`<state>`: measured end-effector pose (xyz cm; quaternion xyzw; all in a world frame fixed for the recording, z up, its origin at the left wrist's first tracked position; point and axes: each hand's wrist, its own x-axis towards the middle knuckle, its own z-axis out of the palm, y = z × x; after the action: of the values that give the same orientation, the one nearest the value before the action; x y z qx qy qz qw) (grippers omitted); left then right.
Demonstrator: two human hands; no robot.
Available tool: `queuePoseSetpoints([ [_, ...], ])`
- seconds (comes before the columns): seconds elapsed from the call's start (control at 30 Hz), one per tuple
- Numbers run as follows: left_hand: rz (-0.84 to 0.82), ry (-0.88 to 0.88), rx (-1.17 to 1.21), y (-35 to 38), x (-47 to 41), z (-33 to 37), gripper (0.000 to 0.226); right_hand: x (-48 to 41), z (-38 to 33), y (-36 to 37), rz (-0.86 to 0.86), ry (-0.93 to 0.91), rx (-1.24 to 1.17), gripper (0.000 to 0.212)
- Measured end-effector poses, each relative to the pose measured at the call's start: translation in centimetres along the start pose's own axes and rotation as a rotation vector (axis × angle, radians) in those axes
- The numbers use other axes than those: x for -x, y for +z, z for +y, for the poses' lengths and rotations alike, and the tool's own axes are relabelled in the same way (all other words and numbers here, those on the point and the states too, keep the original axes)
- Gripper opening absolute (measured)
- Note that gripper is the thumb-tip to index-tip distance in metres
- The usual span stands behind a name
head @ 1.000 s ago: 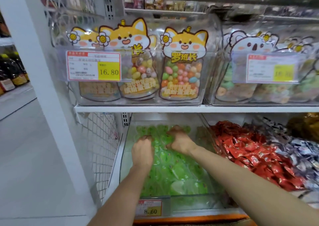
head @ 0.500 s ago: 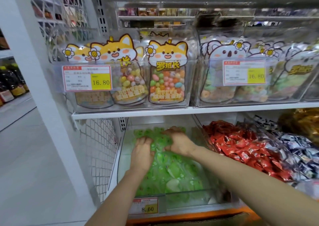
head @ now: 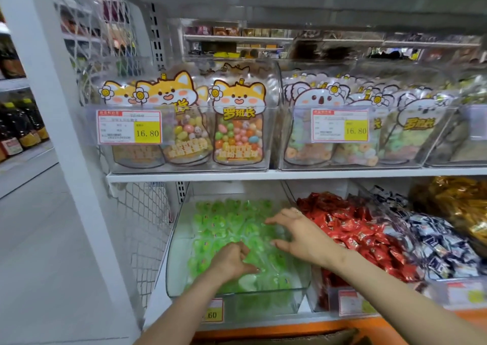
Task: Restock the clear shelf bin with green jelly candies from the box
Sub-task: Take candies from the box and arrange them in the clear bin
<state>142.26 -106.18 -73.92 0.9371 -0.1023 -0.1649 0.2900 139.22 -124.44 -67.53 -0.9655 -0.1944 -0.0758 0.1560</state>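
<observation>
Hands have been drawn forward and apart: right hand (head: pixel 297 235) spread open, left hand (head: pixel 232 263) curled, grip not discernible. Green jelly candies (head: pixel 224 221) could be swept over the clear shelf bin (head: pixel 276 290) front.

Both hands in the clear shelf bin (head: pixel 266 290) of green jelly candies (head: pixel 224 221)

The left hand (head: pixel 230 263) lies on the candies near the bin's front wall, fingers curled down; whether it grips any is unclear. The right hand (head: pixel 300 232), fingers spread, is over the candies by the bin's right wall, beside the red wrapped sweets (head: pixel 350 228).
</observation>
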Motion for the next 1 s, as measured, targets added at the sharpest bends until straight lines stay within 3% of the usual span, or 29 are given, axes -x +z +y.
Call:
queuePoseSetpoints([
  [0.13,-0.017,0.055,0.021,-1.0,-0.1,0.4,0.049,0.8,0.8,1.2,0.158,-0.011,-0.154,0.035],
  [0.23,-0.028,0.153,0.383,-2.6,0.8,0.8,0.046,0.7,0.9,1.4,0.172,-0.015,-0.155,0.034],
  [0.37,-0.122,0.246,0.761,-4.1,2.2,1.2,0.045,0.9,0.7,1.1,0.140,-0.068,-0.121,0.054],
  [0.5,-0.258,0.204,1.024,-3.9,2.7,0.9,0.047,1.3,0.3,0.6,0.085,-0.080,-0.126,0.075],
  [0.7,-0.246,0.173,1.110,-3.0,2.9,0.7,0.042,2.0,-0.3,0.8,0.089,-0.087,-0.081,0.080],
  [0.83,-0.122,0.215,1.072,-2.5,3.1,1.4,0.047,2.1,-0.8,1.2,0.223,-0.031,-0.168,0.068],
  [1.0,-0.101,0.264,1.050,-1.9,3.1,1.6,0.041,1.9,-1.6,1.6,0.225,-0.052,-0.258,0.052],
])
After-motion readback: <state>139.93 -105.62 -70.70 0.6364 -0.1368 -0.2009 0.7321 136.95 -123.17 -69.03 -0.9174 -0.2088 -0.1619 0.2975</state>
